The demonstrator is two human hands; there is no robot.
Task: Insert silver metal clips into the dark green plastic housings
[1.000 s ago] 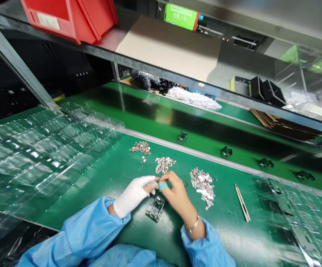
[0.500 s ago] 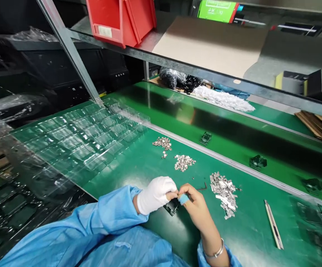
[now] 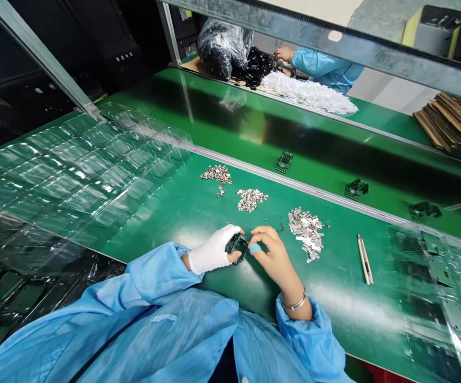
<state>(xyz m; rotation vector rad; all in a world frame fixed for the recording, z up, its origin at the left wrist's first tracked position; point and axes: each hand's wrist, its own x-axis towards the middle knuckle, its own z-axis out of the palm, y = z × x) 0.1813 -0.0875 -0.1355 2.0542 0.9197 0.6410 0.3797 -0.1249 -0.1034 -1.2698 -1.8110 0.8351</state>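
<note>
My left hand point(image 3: 213, 251), in a white glove with bare fingertips, grips a small dark plastic part point(image 3: 237, 247) by its edges. My right hand point(image 3: 269, 251) has blue tape on a finger. Its thumb and fingers pinch together at the part's right side; whatever is between them is too small to make out. Beyond the hands lie a pile of flat silvery metal pieces point(image 3: 307, 232), a heap of small metal pieces point(image 3: 251, 199) and another heap point(image 3: 216, 174) farther left. A thin dark hex key point(image 3: 281, 227) rests just past my right hand.
Clear plastic trays point(image 3: 74, 170) cover the left side. More trays holding dark parts point(image 3: 433, 271) stand at right, near a utility knife point(image 3: 365, 259). Dark parts sit on the green strip point(image 3: 318, 175) behind the metal rail. Across it, a co-worker's sleeve point(image 3: 321, 66) shows beside white pieces point(image 3: 306, 93).
The camera view has shifted downward. My hands have moved apart from a fingertip-to-fingertip pinch, and my left hand now holds the dark part up. A co-worker's arm has become visible.
</note>
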